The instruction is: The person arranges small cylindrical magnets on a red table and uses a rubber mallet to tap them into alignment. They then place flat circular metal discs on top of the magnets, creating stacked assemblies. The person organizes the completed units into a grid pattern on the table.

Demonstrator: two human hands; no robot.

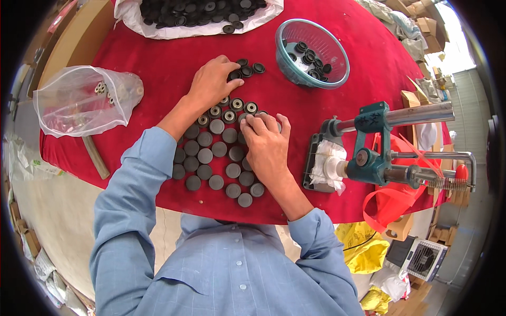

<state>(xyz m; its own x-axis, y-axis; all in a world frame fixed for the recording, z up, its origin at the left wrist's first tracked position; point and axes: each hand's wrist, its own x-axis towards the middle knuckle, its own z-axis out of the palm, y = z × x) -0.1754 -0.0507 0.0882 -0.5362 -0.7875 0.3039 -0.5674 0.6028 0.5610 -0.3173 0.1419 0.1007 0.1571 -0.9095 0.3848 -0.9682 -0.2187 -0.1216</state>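
My left hand [212,83] reaches to the far side of the rows, thumb and fingers closed around a black round cap [235,75]. A few loose black caps [258,68] lie just right of it. My right hand [265,145] is over the right part of the rows, fingers bent down and closed at a round cap partly hidden under them. Between my hands, several caps with metal ring centres [229,116] face up. Nearer to me lie several plain dark grey round caps [205,155], in loose rows.
A teal hand press [371,152] stands at the right. Behind it is a clear bowl [340,52] with black caps. A white sack [200,32] heaped with black caps lies at the far edge. At the left are a mesh bag [68,105] with small metal rings and a handle [96,158].
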